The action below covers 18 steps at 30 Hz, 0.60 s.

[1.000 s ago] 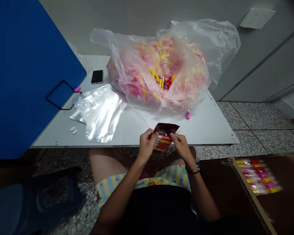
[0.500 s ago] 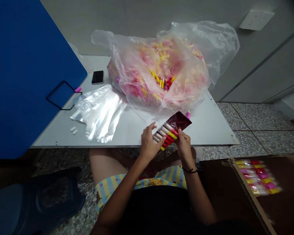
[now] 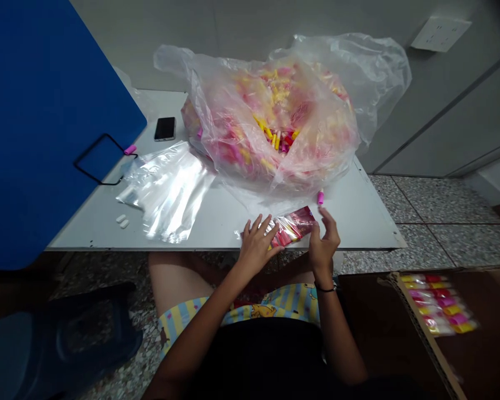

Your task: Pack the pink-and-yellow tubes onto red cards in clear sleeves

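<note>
Filled packet flat at table edge, left hand pressing it, fingers spread; right hand open at 3 o'clock. Big bag of tubes at 12 still full; few packs in box.

Lying on the worktop: one phone, one big bag, one filled packet, two white caps, two loose pink caps.

A white surface stands against a grey wall; speckled tile floor right, a blue panel left.
</note>
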### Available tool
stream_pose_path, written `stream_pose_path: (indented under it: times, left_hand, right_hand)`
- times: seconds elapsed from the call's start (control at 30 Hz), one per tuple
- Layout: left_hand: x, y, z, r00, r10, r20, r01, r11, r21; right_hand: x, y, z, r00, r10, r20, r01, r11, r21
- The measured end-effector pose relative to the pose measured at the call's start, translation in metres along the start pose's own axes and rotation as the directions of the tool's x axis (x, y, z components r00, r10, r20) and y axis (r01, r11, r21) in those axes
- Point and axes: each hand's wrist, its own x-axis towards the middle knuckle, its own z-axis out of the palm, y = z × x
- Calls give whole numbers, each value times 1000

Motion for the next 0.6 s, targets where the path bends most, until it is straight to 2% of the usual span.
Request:
stream_pose_path:
  times: [0.07,0.17,0.27,0.37,0.43,0.5,0.53,0.6]
  left_hand:
    - [4,-12,-6,999,53,12,-53,999,1]
    - [4,-29,-14,999,52,-12,-52,998,-46]
    - [-3,-37,-18,991,-30,-129,8,986,-166]
    - [-13,-36,-22,940,-155,-303,58,951,-303]
    - [-17,-34,-24,885,-235,-402,68,920,-386]
    - [-18,-32,-25,840,-307,-448,59,871,-487]
    - [-17,-31,-24,826,-338,-450,48,839,-543]
    - [-13,-32,-20,822,-379,-425,31,775,-632]
  right_hand:
    - [1,2,-4,987,-46,154,50,999,-16]
    - [-3,8,-4,957,-93,276,105,994,-31]
    - [-9,14,-2,930,-155,335,176,984,-35]
    - [-11,14,-3,918,-198,345,229,972,-51]
    - [-10,13,-5,942,-159,295,190,978,-80]
    - [-6,12,-7,977,-42,208,68,991,-119]
    - [-3,12,-8,983,34,179,-10,991,-131]
    - [3,14,-10,964,184,190,-156,976,-152]
